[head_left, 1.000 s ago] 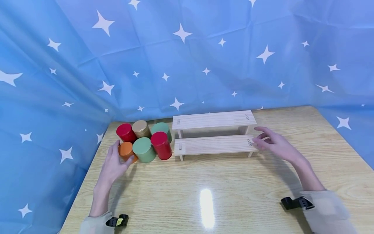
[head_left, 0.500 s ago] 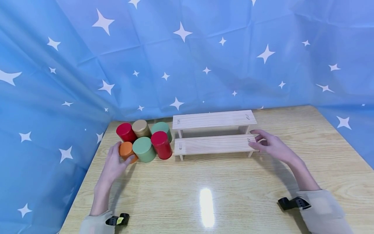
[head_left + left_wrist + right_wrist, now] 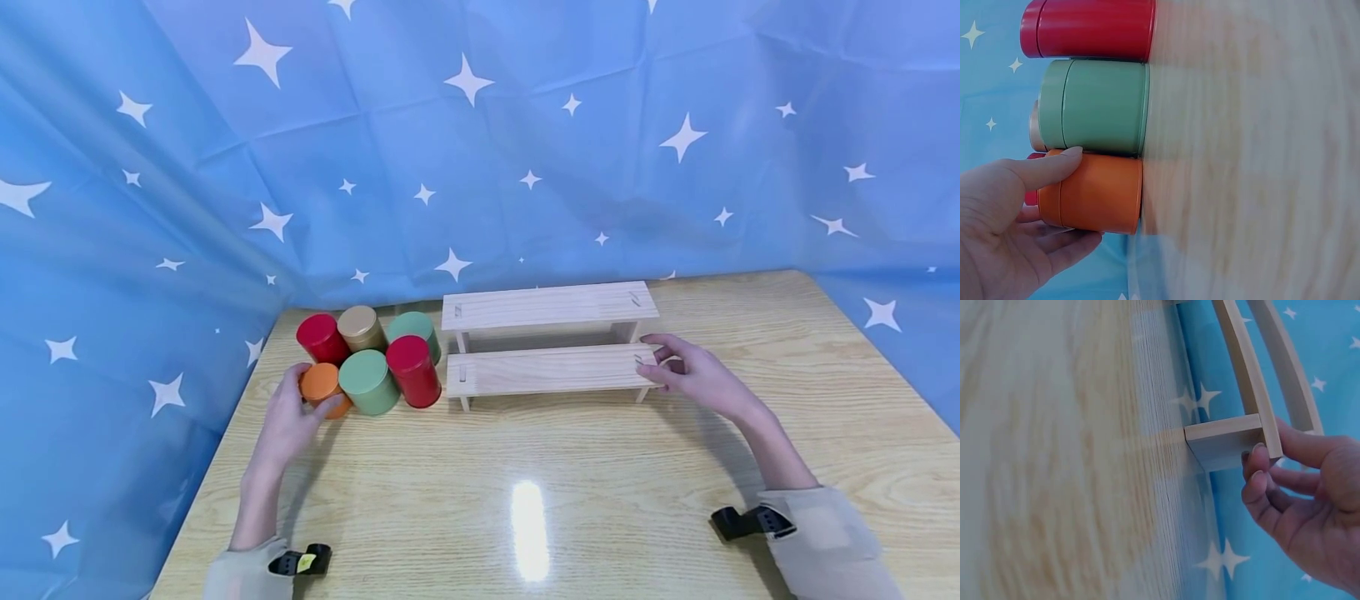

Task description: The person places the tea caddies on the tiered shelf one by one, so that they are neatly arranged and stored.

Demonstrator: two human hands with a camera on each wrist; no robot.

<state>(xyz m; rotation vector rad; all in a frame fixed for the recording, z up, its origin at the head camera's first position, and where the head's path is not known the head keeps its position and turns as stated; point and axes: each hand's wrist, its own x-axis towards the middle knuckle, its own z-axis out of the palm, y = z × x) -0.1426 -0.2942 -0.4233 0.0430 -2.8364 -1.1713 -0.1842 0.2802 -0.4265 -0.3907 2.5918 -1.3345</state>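
Note:
An orange tin (image 3: 321,383) stands at the near left of a cluster of tins; my left hand (image 3: 288,421) grips it between thumb and fingers. In the left wrist view the thumb lies along one side of the orange tin (image 3: 1100,194), fingers on the other. A pale two-step wooden rack (image 3: 551,371) stands right of the tins. The right hand (image 3: 701,379) holds the right end of its lower step. From the right wrist, that hand (image 3: 1310,494) pinches the end of the board (image 3: 1250,381), beside a leg (image 3: 1225,434).
Green tins (image 3: 367,379) (image 3: 412,327), red tins (image 3: 414,371) (image 3: 321,336) and a gold tin (image 3: 362,327) stand close together beside the orange one. The wooden table (image 3: 450,500) backs onto a blue curtain (image 3: 495,150) with white stars.
The right hand has moved left onto the end of the lower step. My left hand and the orange tin have shifted slightly left.

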